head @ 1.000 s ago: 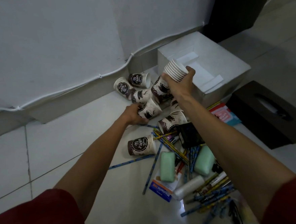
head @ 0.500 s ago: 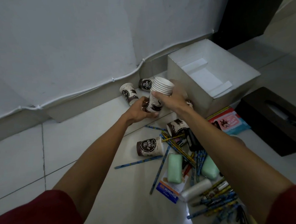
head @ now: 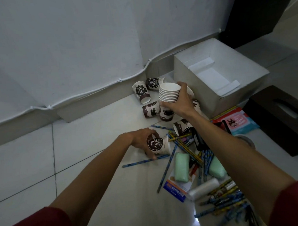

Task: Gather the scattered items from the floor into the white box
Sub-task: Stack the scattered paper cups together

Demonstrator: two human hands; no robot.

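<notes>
Head view has your right hand [head: 179,103] curled round a nested stack of cups [head: 168,92]. The thumb is on the near side and the fingers are wrapped behind, where you cannot see their tips. The dark-printed bottom of the stack pokes out below your palm. The white box [head: 195,85] stands just right of those fingers with its top open, and part of its near wall is hidden behind your wrist. Only folded white flaps show inside it.

Your left hand [head: 141,140] grips a printed cup [head: 158,145] lying on its side on the floor. The fingers arch over the top of it and the thumb is tucked beneath. How far the fingertips wrap round is hard to make out. A blue pencil [head: 144,161] lies just below that thumb.

Three loose cups [head: 142,94] lie beyond your left fingers, toward the wall. Another cup [head: 182,127] is half covered by your right forearm. To the right of your left fingers is a tangle of pencils [head: 182,142], partly hidden under the same forearm. Two green soap bars [head: 182,168] lie nearer you, and the second is cut off by your arm. A dark tissue box [head: 282,119] sits far right and runs off the frame's edge. The items at the lower right are dim and blurred.
</notes>
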